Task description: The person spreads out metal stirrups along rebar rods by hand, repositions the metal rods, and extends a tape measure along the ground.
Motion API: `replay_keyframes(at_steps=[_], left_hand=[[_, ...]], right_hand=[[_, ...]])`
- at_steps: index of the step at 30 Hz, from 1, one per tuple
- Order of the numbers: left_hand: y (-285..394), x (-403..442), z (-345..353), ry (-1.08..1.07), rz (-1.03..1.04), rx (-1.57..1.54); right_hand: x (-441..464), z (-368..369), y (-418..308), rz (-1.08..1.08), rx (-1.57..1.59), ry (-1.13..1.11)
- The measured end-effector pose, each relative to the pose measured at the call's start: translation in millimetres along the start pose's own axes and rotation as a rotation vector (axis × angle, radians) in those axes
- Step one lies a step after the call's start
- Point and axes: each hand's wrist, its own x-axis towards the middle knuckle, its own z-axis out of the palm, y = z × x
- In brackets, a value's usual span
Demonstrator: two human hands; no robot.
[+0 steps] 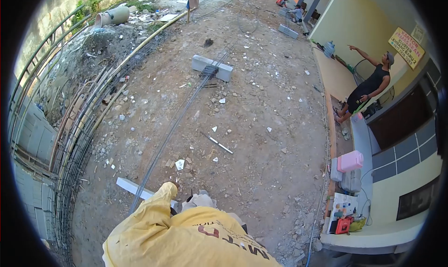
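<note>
Long thin grey metal rods [175, 123], pointing ahead, just left of the nearer yellow cloth left sleeve [156, 206], with both hands' fingers hidden, open or closed impossible to tell.

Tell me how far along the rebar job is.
Looks done: steel rods laid across the far block and near block, bunched at the far one. In hand: hidden by the yellow shirt. Left: unclear, perhaps the long bars piled leftward.
</note>
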Motion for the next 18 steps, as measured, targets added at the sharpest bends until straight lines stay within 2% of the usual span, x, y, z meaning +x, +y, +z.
replay_keyframes(at_steps=[2, 3, 4, 5, 6, 8, 9, 10, 11, 12, 16, 18], left_hand=[[53, 29, -37, 0.094, 0.107, -0.087], [103, -10, -33, 0.225, 0.302, -0.199], [167, -54, -43, 0.143, 0.267, -0.352], [220, -85, -51, 0.097, 0.239, -0.283], [228, -45, -35, 0.168, 0.271, -0.356], [266, -36, -30, 0.195, 0.300, -0.358], [295, -64, -40, 0.207, 0.247, -0.247], [300, -52, -40, 0.215, 0.266, -0.141], [301, -41, -30, 0.314, 0.244, -0.115], [303, -42, -24, 0.362, 0.155, -0.174], [275, 9, 9, 0.097, 0.001, 0.636], [279, -40, 43, 0.076, -0.161, 0.461]], right_hand=[[-11, 14, -33, 0.028, 0.013, -0.012], [-12, 21, -54, 0.020, 0.013, -0.022], [-10, 30, -78, 0.002, 0.011, -0.043], [-9, 38, -106, -0.023, -0.004, -0.063], [-8, 49, -136, -0.050, -0.028, -0.084], [-3, 77, -204, -0.106, -0.123, -0.149], [3, 92, -240, -0.136, -0.184, -0.186], [9, 106, -279, -0.164, -0.257, -0.226], [16, 122, -319, -0.188, -0.326, -0.260], [23, 132, -359, -0.207, -0.400, -0.286], [43, 163, -572, -0.344, -0.681, -0.290], [52, 179, -698, -0.443, -0.781, -0.220]])
